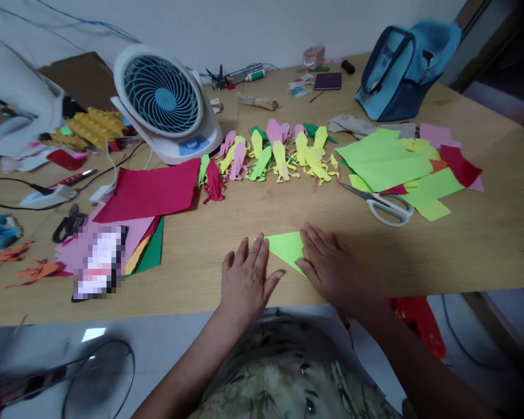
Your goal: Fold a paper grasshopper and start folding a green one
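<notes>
A lime-green paper triangle (286, 247) lies flat on the wooden table near its front edge. My left hand (247, 276) rests with spread fingers at the triangle's left corner. On its right side lies my right hand (327, 262), palm down, covering that part of the paper. Behind them, cut and twisted paper pieces (280, 160) in pink, yellow and green form a row. White-handled scissors (388, 208) lie to the right, beside a pile of green sheets (384, 160).
A white fan (159, 96) stands at the back left, near red paper (152, 192). A phone (99, 262) lies on coloured sheets at the left. A blue bag (397, 75) sits at the back right. Cables, a power strip (50, 196) and black scissors (70, 223) are far left.
</notes>
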The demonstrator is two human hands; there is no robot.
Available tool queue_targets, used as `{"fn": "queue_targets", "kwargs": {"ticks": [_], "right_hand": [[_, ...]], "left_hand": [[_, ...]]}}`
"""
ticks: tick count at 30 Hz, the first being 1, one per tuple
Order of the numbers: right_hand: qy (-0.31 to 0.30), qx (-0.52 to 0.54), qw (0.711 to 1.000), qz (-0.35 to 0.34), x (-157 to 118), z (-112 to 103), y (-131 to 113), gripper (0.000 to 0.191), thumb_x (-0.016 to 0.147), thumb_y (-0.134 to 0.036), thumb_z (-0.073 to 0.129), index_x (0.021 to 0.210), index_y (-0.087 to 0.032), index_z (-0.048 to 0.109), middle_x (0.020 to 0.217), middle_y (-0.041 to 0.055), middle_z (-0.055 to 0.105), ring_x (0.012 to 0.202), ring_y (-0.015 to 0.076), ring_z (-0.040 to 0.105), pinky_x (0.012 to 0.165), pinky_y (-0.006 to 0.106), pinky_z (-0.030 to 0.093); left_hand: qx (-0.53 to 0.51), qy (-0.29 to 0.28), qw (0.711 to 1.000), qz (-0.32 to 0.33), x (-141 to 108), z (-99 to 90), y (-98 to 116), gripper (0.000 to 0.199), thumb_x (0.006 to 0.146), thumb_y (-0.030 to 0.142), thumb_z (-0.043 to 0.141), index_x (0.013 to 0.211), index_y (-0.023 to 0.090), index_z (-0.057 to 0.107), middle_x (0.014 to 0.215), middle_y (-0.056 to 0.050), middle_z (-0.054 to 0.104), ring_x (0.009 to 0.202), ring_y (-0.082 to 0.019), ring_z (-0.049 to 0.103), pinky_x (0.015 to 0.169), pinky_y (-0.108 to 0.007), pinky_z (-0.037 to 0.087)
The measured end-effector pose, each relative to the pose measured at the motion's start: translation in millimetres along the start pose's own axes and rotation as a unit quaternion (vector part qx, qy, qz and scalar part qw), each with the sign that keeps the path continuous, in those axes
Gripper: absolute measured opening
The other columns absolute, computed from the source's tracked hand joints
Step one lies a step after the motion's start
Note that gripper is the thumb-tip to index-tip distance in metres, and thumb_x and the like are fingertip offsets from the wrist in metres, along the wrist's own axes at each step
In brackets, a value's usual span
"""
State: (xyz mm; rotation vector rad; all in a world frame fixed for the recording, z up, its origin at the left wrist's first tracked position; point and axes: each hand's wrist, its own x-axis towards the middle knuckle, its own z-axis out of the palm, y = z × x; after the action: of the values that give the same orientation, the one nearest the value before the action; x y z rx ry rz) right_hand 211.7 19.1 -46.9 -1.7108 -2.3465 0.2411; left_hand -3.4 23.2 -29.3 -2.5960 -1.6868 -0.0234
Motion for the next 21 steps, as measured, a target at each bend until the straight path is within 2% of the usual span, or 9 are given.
{"fn": "queue_targets", "kwargs": {"ticks": [7,11,13,16,19,21], "right_hand": [[0.030,-0.056,0.998,0.031,-7.3,3.4,-4.5,0.058,0.103,-0.039,0.033,0.151,-0.006,0.037,0.160,0.0200,0.034,0.147,0.0338,0.033,0.112,0.063,0.030],[0.074,-0.073,0.993,0.050,-9.3,2.6,-12.0,0.060,0.102,-0.039,0.034,0.150,-0.003,0.037,0.156,0.0248,0.038,0.144,0.0387,0.036,0.110,0.065,0.032],[0.092,-0.064,0.993,0.029,-4.0,3.1,-19.7,0.062,0.102,-0.041,0.034,0.152,-0.003,0.033,0.158,0.0243,0.035,0.146,0.0379,0.033,0.112,0.064,0.030],[0.079,-0.042,0.995,-0.043,5.1,8.5,-27.4,0.063,0.103,-0.044,0.033,0.153,-0.005,0.033,0.161,0.0214,0.031,0.149,0.0342,0.029,0.117,0.059,0.027],[0.055,-0.036,0.995,-0.079,5.3,17.5,-23.6,0.063,0.103,-0.046,0.032,0.148,-0.004,0.041,0.158,0.0221,0.035,0.148,0.0341,0.031,0.116,0.058,0.028],[0.049,-0.042,0.994,-0.093,-0.3,22.0,-17.5,0.062,0.103,-0.045,0.032,0.149,-0.004,0.040,0.160,0.0221,0.033,0.148,0.0340,0.030,0.115,0.058,0.029]], "left_hand": [[-0.014,0.007,1.000,0.000,0.4,-1.4,-4.0,0.063,0.101,0.058,0.033,0.150,0.020,0.043,0.159,-0.010,0.039,0.143,-0.031,0.039,0.103,-0.050,0.042],[-0.014,0.011,1.000,-0.003,-0.6,-1.1,-2.4,0.066,0.099,0.062,0.035,0.149,0.019,0.044,0.159,-0.012,0.038,0.143,-0.032,0.039,0.103,-0.052,0.041],[-0.017,0.010,1.000,-0.003,-1.1,-1.0,-1.8,0.066,0.098,0.062,0.036,0.148,0.020,0.045,0.159,-0.013,0.038,0.143,-0.032,0.039,0.103,-0.052,0.042],[-0.023,0.007,1.000,-0.007,-1.6,-1.2,-1.6,0.065,0.098,0.062,0.036,0.148,0.021,0.045,0.158,-0.015,0.038,0.143,-0.032,0.039,0.103,-0.052,0.041],[-0.030,0.007,0.999,-0.010,-2.0,-2.0,-1.0,0.065,0.098,0.063,0.036,0.149,0.022,0.044,0.159,-0.016,0.037,0.144,-0.032,0.037,0.104,-0.052,0.040],[-0.034,0.004,0.999,-0.013,-2.1,-2.9,0.1,0.063,0.099,0.060,0.036,0.150,0.024,0.042,0.160,-0.015,0.035,0.145,-0.031,0.036,0.105,-0.052,0.040]]}}
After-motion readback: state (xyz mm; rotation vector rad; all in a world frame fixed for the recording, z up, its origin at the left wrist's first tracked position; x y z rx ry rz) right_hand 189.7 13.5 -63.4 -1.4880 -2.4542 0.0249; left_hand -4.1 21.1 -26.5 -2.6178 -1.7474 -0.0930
